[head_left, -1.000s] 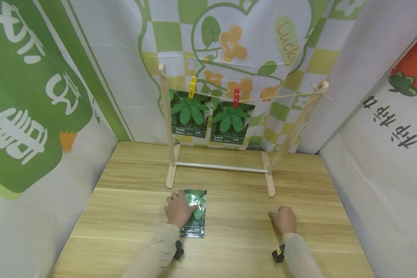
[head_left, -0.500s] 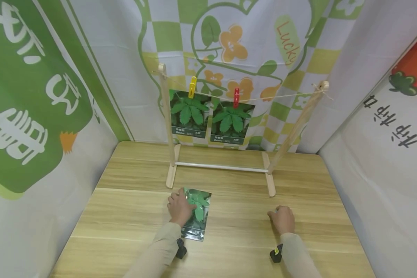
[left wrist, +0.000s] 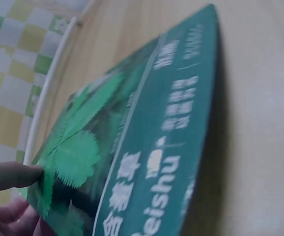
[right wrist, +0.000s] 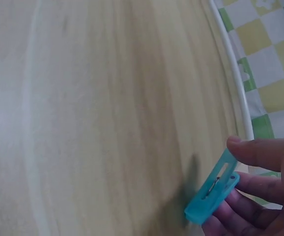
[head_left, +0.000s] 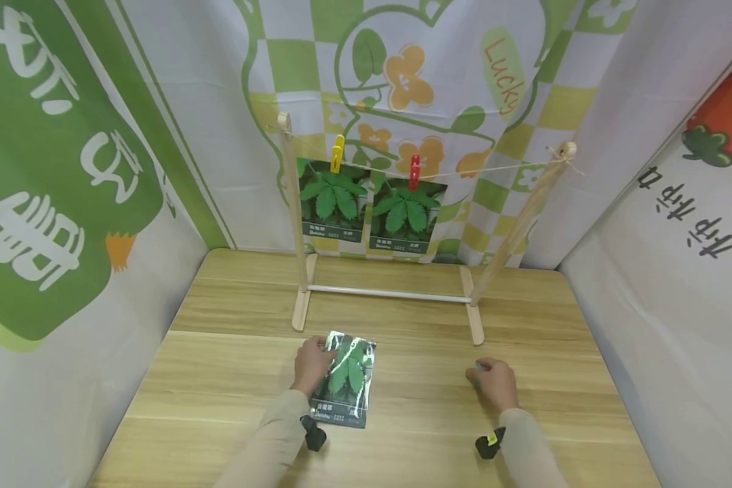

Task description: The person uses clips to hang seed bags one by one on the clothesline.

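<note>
My left hand [head_left: 312,364] pinches the left edge of a seed packet [head_left: 345,381] with a green leaf picture and a dark printed band. In the left wrist view the thumb [left wrist: 16,175] lies on the packet's front while other fingers sit behind it, and the packet tilts up off the wooden table. My right hand [head_left: 498,383], over to the right, holds a light blue clothespin [right wrist: 212,191] between thumb and fingers, close above the tabletop. Two similar packets hang at the back, the left one [head_left: 332,207] from a yellow clothespin [head_left: 338,154], the right one [head_left: 405,215] from a red clothespin [head_left: 415,172].
A wooden stand [head_left: 295,210] with two posts and a white bottom rod [head_left: 390,293] rises at the back of the table [head_left: 415,407]. A thin string [head_left: 494,168] runs between the post tops. Patterned cloth [head_left: 289,64] hangs behind, and printed curtains flank both sides.
The packet has lifted from lying flat, turned slightly and shifted right, with the left hand now at its edge. The right hand has turned a little, showing more of the blue clothespin.
</note>
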A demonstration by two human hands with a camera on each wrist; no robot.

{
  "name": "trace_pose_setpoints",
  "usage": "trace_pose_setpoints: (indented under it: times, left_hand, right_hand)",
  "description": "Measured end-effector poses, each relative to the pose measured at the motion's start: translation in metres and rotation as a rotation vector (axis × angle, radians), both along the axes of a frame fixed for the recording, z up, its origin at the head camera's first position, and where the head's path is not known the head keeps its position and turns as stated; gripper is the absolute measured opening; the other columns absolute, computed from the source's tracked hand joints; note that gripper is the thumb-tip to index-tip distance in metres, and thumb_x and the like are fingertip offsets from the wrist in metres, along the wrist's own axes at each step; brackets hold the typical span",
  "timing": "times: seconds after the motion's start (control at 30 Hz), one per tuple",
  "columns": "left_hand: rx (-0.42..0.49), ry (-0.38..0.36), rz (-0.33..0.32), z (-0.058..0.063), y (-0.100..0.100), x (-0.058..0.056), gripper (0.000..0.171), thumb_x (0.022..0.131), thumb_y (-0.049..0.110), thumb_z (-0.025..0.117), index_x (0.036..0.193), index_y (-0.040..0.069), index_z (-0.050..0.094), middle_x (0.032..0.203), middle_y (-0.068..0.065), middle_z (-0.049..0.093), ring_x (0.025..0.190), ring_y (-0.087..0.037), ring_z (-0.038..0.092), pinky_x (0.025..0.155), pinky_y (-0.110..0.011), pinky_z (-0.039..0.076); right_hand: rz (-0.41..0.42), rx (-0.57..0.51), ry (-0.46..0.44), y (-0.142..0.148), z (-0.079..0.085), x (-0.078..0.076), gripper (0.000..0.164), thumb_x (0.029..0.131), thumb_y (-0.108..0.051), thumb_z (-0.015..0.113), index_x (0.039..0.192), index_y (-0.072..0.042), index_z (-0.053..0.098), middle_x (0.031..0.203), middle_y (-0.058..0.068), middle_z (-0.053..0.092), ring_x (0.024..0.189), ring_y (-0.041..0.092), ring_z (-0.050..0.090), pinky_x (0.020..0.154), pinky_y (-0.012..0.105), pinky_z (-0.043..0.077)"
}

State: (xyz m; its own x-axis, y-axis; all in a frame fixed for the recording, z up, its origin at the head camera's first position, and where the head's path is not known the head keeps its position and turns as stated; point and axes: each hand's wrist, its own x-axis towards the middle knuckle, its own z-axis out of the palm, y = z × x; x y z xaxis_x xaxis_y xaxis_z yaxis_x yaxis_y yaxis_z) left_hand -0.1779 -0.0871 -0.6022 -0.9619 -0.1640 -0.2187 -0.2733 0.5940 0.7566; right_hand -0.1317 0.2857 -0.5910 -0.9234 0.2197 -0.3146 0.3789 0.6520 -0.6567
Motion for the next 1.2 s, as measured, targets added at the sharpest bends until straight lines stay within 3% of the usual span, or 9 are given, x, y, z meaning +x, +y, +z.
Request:
trace_pose_setpoints:
  times: [0.23,0.47,0.7,0.97,1.2]
  left_hand:
    - [0.166,-0.078,-0.019,0.011,-0.002,-0.003,0.029,0.087,0.015,0.069,0.107,-0.006,0.068,0.104,-0.022,0.071,0.091,-0.028,0.067,0.076,-0.037,0.055]
    - [0.258,-0.113,-0.004,0.016,-0.001,-0.005,0.023,0.085,0.015,0.071,0.100,-0.003,0.072,0.098,-0.016,0.072,0.085,-0.021,0.064,0.068,-0.024,0.049]
    - [0.348,-0.109,0.019,0.027,0.001,-0.007,0.028,0.088,0.018,0.070,0.106,-0.003,0.070,0.100,-0.014,0.072,0.081,-0.016,0.062,0.066,-0.023,0.049]
    - [0.463,-0.079,0.028,0.037,0.004,-0.011,0.023,0.088,0.017,0.070,0.104,0.001,0.072,0.093,-0.006,0.073,0.075,-0.010,0.060,0.067,-0.023,0.051]
    - [0.508,-0.044,0.053,0.048,0.013,-0.019,0.028,0.089,0.018,0.069,0.111,0.000,0.069,0.104,-0.013,0.073,0.080,-0.011,0.064,0.073,-0.026,0.055]
  right_hand:
    - [-0.027,-0.076,0.027,0.001,0.008,-0.004,0.044,0.092,-0.021,0.065,0.127,0.005,0.058,0.126,0.028,0.060,0.117,0.042,0.056,0.096,0.052,0.049]
    - [-0.016,-0.104,0.052,-0.001,0.023,-0.007,0.045,0.093,-0.019,0.063,0.132,0.003,0.055,0.129,0.026,0.059,0.118,0.040,0.055,0.098,0.052,0.048]
    - [-0.018,-0.110,0.123,-0.004,0.033,-0.010,0.041,0.092,-0.016,0.064,0.128,0.004,0.059,0.124,0.026,0.062,0.113,0.038,0.060,0.094,0.048,0.052]
    - [-0.053,-0.141,0.165,-0.007,0.044,-0.018,0.042,0.091,-0.019,0.065,0.127,0.003,0.060,0.119,0.023,0.065,0.109,0.033,0.061,0.084,0.033,0.053]
    - [-0.051,-0.140,0.191,-0.002,0.063,-0.026,0.042,0.094,-0.021,0.063,0.130,0.000,0.058,0.123,0.022,0.063,0.112,0.032,0.059,0.080,0.022,0.047]
